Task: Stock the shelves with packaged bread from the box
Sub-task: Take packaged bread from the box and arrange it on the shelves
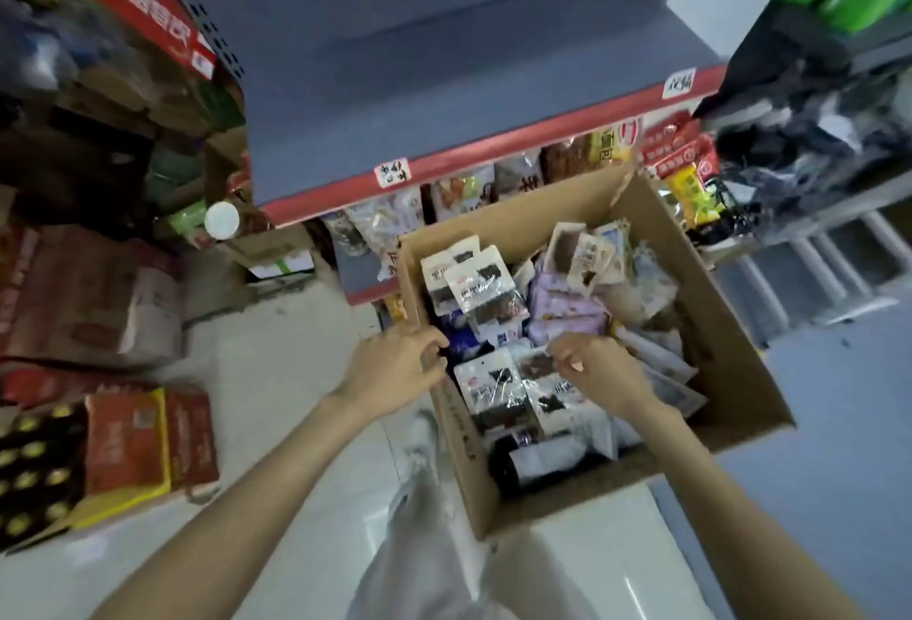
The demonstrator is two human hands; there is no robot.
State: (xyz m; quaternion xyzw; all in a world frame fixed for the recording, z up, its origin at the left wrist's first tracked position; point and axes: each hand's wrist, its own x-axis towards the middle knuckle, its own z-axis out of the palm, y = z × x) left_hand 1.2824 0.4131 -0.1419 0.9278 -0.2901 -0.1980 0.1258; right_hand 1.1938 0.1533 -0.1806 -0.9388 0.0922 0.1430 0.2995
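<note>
An open cardboard box (730, 353) stands on the floor before the shelves, filled with several packaged breads: white-and-dark packs (474, 288), purple packs (567, 313) and clear packs. My left hand (399, 367) grips the box's left wall at its rim, fingers curled over the edge. My right hand (599, 370) is inside the box, its fingers curled and pinching the top of a white-and-dark bread pack (498, 392). The grey shelf (444, 76) above the box is bare. The shelf below it holds packaged goods (464, 190).
Cartons (89, 303) and a red box (148, 442) of cans stand on the floor at the left. A white-capped bottle (222, 219) sits by the shelf's left corner. Dark bags (814, 135) crowd the right. My grey trouser leg (419, 545) is below the box.
</note>
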